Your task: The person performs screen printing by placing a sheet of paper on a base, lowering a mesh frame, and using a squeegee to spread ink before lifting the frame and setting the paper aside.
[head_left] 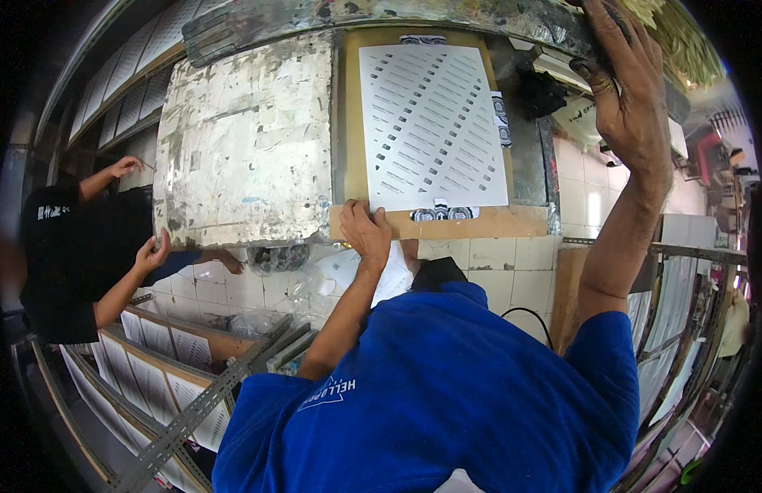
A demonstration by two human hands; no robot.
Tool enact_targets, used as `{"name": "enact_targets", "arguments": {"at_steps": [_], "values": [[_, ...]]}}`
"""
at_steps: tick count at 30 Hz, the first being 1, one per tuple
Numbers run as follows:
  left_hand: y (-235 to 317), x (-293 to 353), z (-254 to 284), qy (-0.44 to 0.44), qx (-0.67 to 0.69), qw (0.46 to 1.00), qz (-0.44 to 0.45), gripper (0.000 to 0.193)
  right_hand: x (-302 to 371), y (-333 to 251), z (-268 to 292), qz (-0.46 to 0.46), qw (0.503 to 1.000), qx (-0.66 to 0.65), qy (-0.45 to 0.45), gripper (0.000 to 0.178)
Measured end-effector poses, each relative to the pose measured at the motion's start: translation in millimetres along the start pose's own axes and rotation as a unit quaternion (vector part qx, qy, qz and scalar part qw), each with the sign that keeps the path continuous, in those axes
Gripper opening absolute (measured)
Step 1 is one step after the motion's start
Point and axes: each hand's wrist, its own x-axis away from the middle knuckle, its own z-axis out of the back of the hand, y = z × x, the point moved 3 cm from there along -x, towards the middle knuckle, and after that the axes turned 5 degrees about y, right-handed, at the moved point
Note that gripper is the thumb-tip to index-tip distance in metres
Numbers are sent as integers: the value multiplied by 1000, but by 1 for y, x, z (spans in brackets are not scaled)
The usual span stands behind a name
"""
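A white sheet (430,131) printed with rows of small text and dark marks lies on a tan board at the right part of a work table. My left hand (367,234) is at the sheet's near left corner, fingers bent together and thumb on the corner, over a brown wooden strip (512,222). My right hand (631,99) is raised at the far right, its fingers closed round the end of a paint-stained frame (397,25) that spans the far side above the table. Patterned tape pieces (501,119) line the sheet's edges.
A worn, paint-flecked white board (245,140) covers the table's left part. At the left, another person in a black shirt (77,255) has both hands near its edge. Racks with printed sheets (167,370) stand lower left; a metal rack (676,287) stands right.
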Motion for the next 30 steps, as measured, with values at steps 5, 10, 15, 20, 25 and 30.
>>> {"name": "enact_targets", "arguments": {"at_steps": [5, 10, 15, 20, 25, 30], "values": [[0, 3, -2, 1, 18, 999, -31, 15, 3, 10, -2, -9, 999, 20, -26, 72], [-5, 4, -10, 15, 33, 997, -65, 15, 3, 4, -4, -11, 1000, 2, 14, 72], [0, -3, -10, 3, 13, 998, -66, 10, 2, 15, -8, 18, 999, 1, 30, 65], [-4, -3, -12, -6, 23, 997, -73, 12, 4, 40, -17, 112, 991, -61, 49, 68], [-2, -3, 1, 2, 21, 997, -70, 28, 2, 42, -17, 132, 989, -36, 50, 62], [-7, -8, 5, 20, 29, 999, -24, 24, -5, 43, -12, 119, 988, -92, 30, 64]]}}
